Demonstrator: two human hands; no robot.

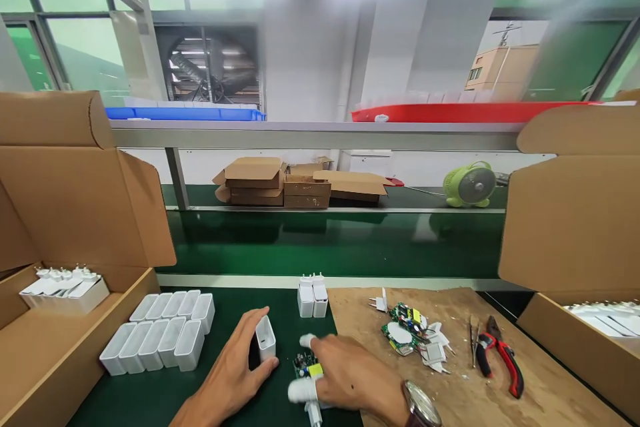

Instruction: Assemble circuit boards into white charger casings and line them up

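My left hand (233,367) is closed around a white plastic charger housing (267,339), its open top facing me. Just right of it, my right hand (350,370), with white finger cots on thumb and forefinger and a wristwatch, grips a small green circuit board (301,365) with a yellow part. A white plug piece (314,412) shows below that thumb; whether it is joined to the board I cannot tell. Two rows of empty white housings (165,340) stand left of my hands. A few white chargers (313,295) stand upright behind them, prongs up.
On the brown board (465,407) to the right lie several circuit boards (403,337), plug pieces (435,347), tweezers (474,341) and red-black pliers (500,353). Open cardboard boxes flank the bench, the left one (125,307) and the right one (565,333). A green fan (469,185) sits behind.
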